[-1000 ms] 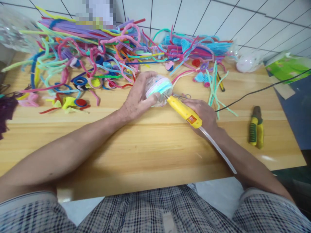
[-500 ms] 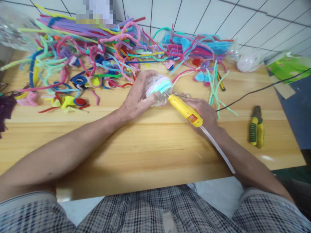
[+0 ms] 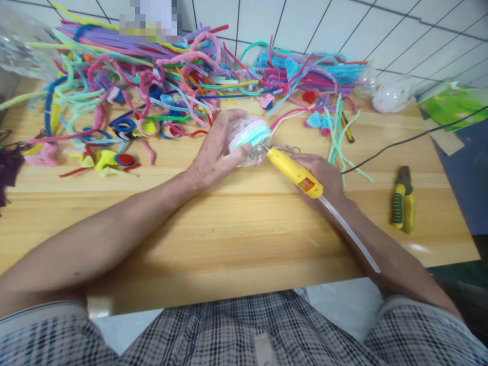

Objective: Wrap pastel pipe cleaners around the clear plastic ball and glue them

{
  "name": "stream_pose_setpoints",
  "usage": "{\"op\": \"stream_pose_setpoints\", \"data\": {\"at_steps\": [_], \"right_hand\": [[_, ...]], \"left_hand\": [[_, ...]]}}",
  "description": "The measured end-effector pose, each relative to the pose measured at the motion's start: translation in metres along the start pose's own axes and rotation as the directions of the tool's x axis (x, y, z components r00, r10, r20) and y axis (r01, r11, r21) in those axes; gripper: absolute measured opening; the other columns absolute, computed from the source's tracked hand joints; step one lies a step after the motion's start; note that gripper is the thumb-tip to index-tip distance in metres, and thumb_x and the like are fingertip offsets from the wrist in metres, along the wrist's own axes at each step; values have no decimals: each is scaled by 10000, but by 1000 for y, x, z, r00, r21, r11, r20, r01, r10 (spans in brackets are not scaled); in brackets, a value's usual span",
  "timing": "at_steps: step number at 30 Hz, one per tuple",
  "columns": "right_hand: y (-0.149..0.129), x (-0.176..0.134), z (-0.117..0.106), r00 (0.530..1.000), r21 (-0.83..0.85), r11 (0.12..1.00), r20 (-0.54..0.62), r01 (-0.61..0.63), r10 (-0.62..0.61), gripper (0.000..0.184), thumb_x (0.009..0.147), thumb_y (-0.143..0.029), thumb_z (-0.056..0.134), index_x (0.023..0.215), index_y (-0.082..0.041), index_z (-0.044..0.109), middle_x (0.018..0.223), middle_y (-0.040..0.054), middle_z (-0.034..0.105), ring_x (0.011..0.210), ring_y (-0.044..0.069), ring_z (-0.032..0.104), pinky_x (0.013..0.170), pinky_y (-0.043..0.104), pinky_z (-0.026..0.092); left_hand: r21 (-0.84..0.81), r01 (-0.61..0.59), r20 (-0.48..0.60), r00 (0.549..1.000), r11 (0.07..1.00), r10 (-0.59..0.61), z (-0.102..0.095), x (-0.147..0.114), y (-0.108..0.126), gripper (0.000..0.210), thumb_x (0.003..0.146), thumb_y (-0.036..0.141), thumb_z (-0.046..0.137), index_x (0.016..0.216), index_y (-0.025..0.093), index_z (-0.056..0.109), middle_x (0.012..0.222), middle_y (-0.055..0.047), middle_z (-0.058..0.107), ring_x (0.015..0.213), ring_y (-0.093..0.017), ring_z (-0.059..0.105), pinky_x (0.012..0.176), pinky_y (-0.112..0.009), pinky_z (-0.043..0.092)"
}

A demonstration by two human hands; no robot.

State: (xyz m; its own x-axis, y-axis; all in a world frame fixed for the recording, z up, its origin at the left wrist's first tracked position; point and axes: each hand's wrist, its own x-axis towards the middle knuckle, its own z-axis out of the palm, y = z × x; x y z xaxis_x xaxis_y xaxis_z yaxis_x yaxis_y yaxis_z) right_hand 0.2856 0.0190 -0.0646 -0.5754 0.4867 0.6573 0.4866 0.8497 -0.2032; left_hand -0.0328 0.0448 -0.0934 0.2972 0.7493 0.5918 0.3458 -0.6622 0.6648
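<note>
Clear ball: a round, see-through plastic ball with fuzzy bands of pink, mint and light blue sits in the left hand; whether it rests on the wood or is lifted cannot be told.
Left hand: the bare left hand clasps the ball from its left, thumb pressed on the near side and fingers curled over the far side.
Right hand: the bare right hand, right of the ball and nearer the body, is wrapped around the glue gun, its fingers mostly hidden.
Glue gun: a yellow plastic glue gun with a thin metal nozzle points at the ball's near right side; the tip is at the surface, but contact is unclear.
Glue stick: a long, translucent white rod sticks out of the gun's rear, away from the ball.
Cord: a thin black cable runs from beside the right hand, well right of the ball.
Pliers: yellow-and-green-handled metal pliers lie far right of the ball.
Fuzzy stems: a tangled, many-coloured heap of fuzzy craft stems spreads left of and beyond the ball.
Tabletop: a pale, wood-grained surface extends nearer than the ball.
</note>
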Motion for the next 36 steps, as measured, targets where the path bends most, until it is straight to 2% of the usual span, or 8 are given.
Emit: {"op": "stream_pose_setpoints", "data": {"at_steps": [7, 14, 17, 20, 23, 26, 31, 36], "right_hand": [[-4, -1, 4, 999, 3, 999, 9, -50, 50, 269, 1086, -302, 691, 1352, -296, 729, 1269, 50, 887, 1179, 254, 866, 1023, 403, 721], [-2, 0, -2, 999, -31, 999, -31, -15, 14, 340, 1069, -250, 704, 1406, -294, 705, 1249, 46, 889, 1175, 265, 870, 966, 410, 730], [-3, 0, -1, 1000, -18, 1000, 8, -24, 24, 331, 1064, -282, 710, 1394, -304, 711, 1283, 45, 885, 1184, 270, 868, 996, 411, 725], [-4, -2, 1, 998, -44, 998, 43, -52, 54, 285, 1084, -346, 683, 1364, -309, 722, 1283, 48, 887, 1170, 274, 872, 975, 415, 726], [-4, -3, 3, 997, -7, 997, -7, -73, 72, 296, 1087, -329, 692, 1380, -308, 729, 1283, 62, 885, 1186, 284, 866, 970, 423, 721], [-5, -1, 2, 997, 29, 999, -66, -33, 35, 314, 1075, -285, 713, 1388, -287, 731, 1270, 71, 883, 1174, 285, 866, 958, 437, 724], [-6, 1, 3, 999, -36, 999, 21, -41, 41, 266, 1098, -363, 643, 1318, -245, 734, 1239, 82, 891, 1147, 276, 875, 948, 439, 733], [-7, -1, 3, 996, -95, 992, 8, -86, 87, 244, 1113, -343, 619, 1330, -305, 725, 1251, 63, 891, 1187, 266, 865, 936, 438, 739]], "left_hand": [[-47, -23, -16, 1000, 999, 23, 1, 1, -5, 621, 1092, 746, 584, 1582, 382, 469, 1541, -96, 609, 1423, -361, 641, 1237, -633, 575], [-38, 15, -3, 1000, 999, -15, 0, 0, -3, 625, 1096, 770, 552, 1577, 381, 465, 1551, -97, 605, 1444, -370, 638, 1249, -635, 559], [-27, -3, 4, 1000, 1000, 3, 0, 1, -4, 669, 1080, 791, 563, 1587, 370, 450, 1560, -113, 598, 1444, -378, 631, 1241, -642, 558], [-17, 24, 2, 1000, 1000, -24, 1, 1, -2, 659, 1090, 798, 527, 1584, 368, 452, 1576, -116, 592, 1459, -361, 622, 1265, -592, 550], [-23, 38, 4, 999, 999, -38, 0, 1, 1, 646, 1097, 788, 520, 1571, 352, 466, 1579, -118, 593, 1459, -350, 624, 1277, -564, 545], [-32, 30, 12, 999, 999, -29, -1, 1, 1, 638, 1097, 772, 536, 1579, 361, 462, 1572, -115, 593, 1455, -352, 629, 1259, -571, 556], [-23, 25, 9, 1000, 999, -25, 1, 0, -3, 633, 1105, 768, 516, 1588, 364, 449, 1575, -110, 606, 1457, -362, 630, 1233, -603, 574], [-47, 22, -9, 1000, 999, -23, 1, 0, -3, 627, 1098, 774, 539, 1575, 375, 464, 1572, -93, 601, 1456, -366, 633, 1260, -613, 562]]}}
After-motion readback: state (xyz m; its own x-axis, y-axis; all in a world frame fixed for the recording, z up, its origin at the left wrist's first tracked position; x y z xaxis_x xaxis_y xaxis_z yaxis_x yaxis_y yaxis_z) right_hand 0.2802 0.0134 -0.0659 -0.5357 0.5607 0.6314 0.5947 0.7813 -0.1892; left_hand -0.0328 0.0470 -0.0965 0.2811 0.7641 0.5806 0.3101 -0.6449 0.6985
